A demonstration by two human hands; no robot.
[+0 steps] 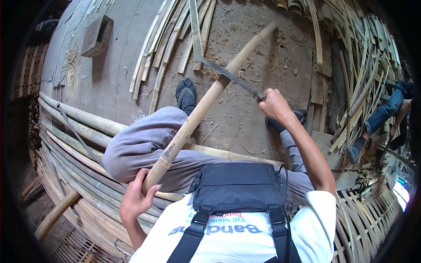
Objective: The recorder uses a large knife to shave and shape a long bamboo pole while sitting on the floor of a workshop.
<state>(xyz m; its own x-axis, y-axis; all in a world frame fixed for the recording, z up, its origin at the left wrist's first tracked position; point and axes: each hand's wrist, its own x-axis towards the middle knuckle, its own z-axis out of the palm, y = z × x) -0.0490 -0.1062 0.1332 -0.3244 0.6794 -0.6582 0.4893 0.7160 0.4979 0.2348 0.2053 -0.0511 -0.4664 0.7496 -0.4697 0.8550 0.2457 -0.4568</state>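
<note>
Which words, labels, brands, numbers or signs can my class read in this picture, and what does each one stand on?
White shirt: printed lettering, upside down in this view, a large blue line with smaller red and teal lines; partly readable, but I won't copy out its wording.
Black chest bag: no lettering that I can make out.
Bamboo pole and long blade: none visible either.

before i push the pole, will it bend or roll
The pole is probably stiff, being thick and ringed with joints. Its round body may roll if the left hand lets go. Being long and held at one end, it could swing if pushed near the far end.
</note>
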